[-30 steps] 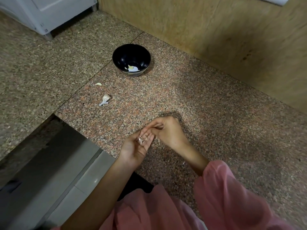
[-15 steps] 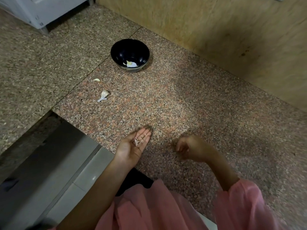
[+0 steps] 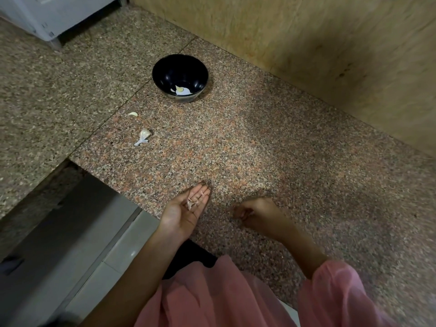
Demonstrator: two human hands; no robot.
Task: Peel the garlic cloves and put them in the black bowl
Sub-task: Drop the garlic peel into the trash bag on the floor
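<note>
Small clove: a small pale garlic clove (image 3: pixel 133 114) lies on the worktop (image 3: pixel 271 149), far ahead of the left hand and to its left.
Unpeeled clove: a bigger clove (image 3: pixel 143 136) with white skin and a short stem lies just behind the small one, nearer to the left hand but well apart from it.
Black bowl: the black bowl (image 3: pixel 165 69) stands upright on the worktop, far ahead of both hands, a little to the right of the two loose cloves.
Bowl contents: a pale peeled clove (image 3: pixel 180 89) lies on the bottom of the bowl, next to a white patch that I cannot tell.
Left hand: the left hand (image 3: pixel 184 211) is palm up, the fingers spread flat and relaxed, above the front edge of the worktop.
Peel scraps: thin pale pieces of garlic skin (image 3: pixel 193 202) rest on the fingers of the left hand.
Right hand: the right hand (image 3: pixel 257 213) is to the right of the left hand, apart from it, low over the worktop; its fingers are curled inward, and it is blurred, so I cannot tell if they pinch anything.
Sleeve: a pink sleeve (image 3: pixel 337 296) covers the right arm behind the right hand.
</note>
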